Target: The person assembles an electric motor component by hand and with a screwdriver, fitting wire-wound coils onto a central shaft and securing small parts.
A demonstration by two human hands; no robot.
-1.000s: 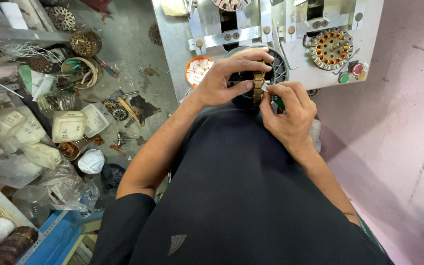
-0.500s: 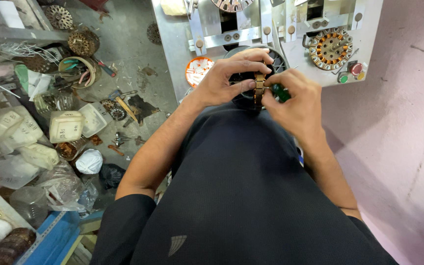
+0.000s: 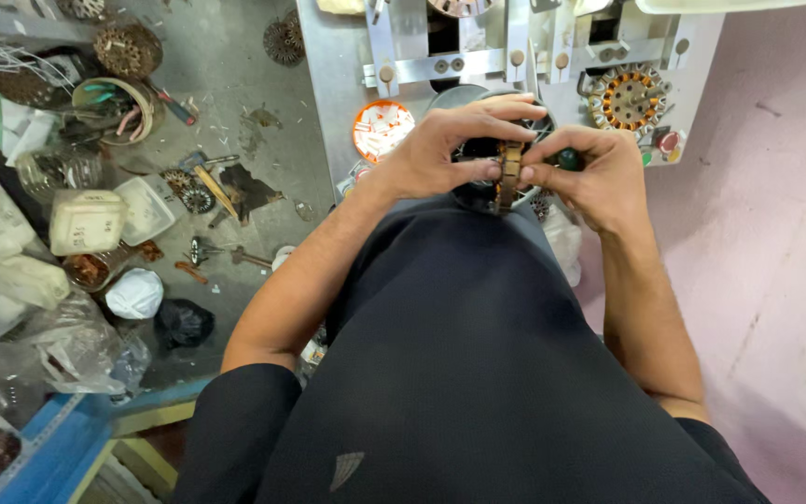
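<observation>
Copper-wound stator core [image 3: 510, 175], held edge-on, sits upper centre of the frame, just above the dark shirt [image 3: 478, 373]. Left hand [image 3: 440, 154] pinches it from the left, fingers curled over its top, thumb pressed on its side. Right hand [image 3: 599, 173] pinches it from the right, also gripping a green-handled tool [image 3: 568, 160]. Behind the hands: grey metal winding jig [image 3: 440, 56]. Second stator [image 3: 629, 96] with orange slot liners upper right. Round orange tray [image 3: 382, 129] of small parts left of the hands. White plastic containers [image 3: 86, 222] far left.
</observation>
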